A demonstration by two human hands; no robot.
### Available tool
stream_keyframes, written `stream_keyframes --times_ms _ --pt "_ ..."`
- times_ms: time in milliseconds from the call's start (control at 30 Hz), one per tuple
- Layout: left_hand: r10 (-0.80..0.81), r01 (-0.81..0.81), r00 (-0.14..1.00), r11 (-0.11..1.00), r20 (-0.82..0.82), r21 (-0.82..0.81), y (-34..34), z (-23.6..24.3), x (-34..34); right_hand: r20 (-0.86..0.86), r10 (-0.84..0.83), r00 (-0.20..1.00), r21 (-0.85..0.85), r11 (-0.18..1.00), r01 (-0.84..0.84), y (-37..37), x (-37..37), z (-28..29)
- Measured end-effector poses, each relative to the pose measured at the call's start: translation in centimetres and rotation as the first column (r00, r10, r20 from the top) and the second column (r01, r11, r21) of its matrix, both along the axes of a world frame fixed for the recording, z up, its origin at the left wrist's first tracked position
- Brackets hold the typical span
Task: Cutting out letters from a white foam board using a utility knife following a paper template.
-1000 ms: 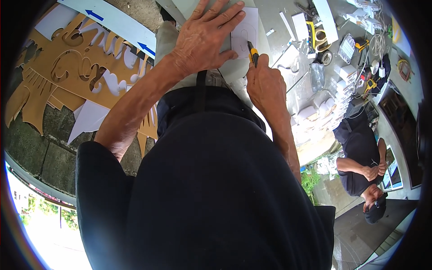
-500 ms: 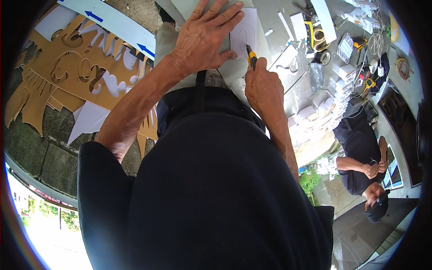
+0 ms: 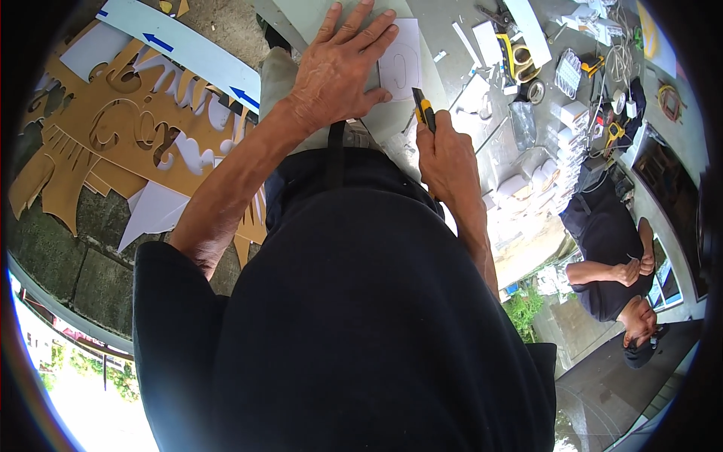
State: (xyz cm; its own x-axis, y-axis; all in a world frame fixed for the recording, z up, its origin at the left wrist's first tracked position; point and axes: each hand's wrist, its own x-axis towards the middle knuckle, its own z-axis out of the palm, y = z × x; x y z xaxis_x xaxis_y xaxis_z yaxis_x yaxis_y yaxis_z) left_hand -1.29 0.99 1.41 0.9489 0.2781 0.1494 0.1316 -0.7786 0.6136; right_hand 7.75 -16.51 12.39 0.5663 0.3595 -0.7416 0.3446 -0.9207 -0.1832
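Note:
My left hand (image 3: 337, 71) lies flat with its fingers spread, the fingertips and thumb at the left side of a white sheet (image 3: 407, 81). A rounded loop-like outline shows on the sheet, which rests on a pale grey board (image 3: 422, 113). In my right hand (image 3: 446, 149) is a yellow and black utility knife (image 3: 425, 111), gripped with the fingers closed round its handle. The knife's blade points up, just off the sheet's lower right corner. Whether the tip touches the board I cannot tell.
Brown and white cut-out pieces (image 3: 113, 128) lie in a heap at left, beside a long white strip (image 3: 181, 47) with blue arrows. Tape rolls (image 3: 536, 91), offcuts, cables and tools cover the surface at right. Another person (image 3: 614, 256) stands at far right, hands together.
The knife has come off the drawn outline and moved down and slightly right, clear of the sheet. My left hand stays on the sheet's left side.

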Motion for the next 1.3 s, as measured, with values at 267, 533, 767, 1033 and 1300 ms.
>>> stream_keyframes --times_ms 267,533,767,1033,1300 --pt "0.079 -0.077 0.995 0.997 0.057 -0.031 -1.6 -0.1 0.1 0.010 -0.114 0.993 0.249 0.963 0.108 -0.3 0.3 -2.0" --pt "0.135 -0.123 0.985 0.986 0.111 -0.108 -2.1 -0.7 -0.1 0.158 0.156 0.975 0.179 0.967 -0.183 0.9 1.1 -3.0" --pt "0.036 -0.039 0.999 0.992 -0.029 -0.117 -1.4 0.0 -0.4 0.169 0.140 0.976 0.224 0.959 -0.176 0.4 1.0 -3.9" --pt "0.017 -0.027 0.998 0.989 -0.068 -0.144 -1.2 0.3 -0.2 0.208 0.154 0.966 0.252 0.946 -0.205 0.4 1.0 -4.0" --pt "0.027 -0.034 0.999 0.989 -0.045 -0.143 -1.3 0.0 -0.2 0.187 0.268 0.945 0.021 0.961 -0.277 2.5 0.5 -2.6"
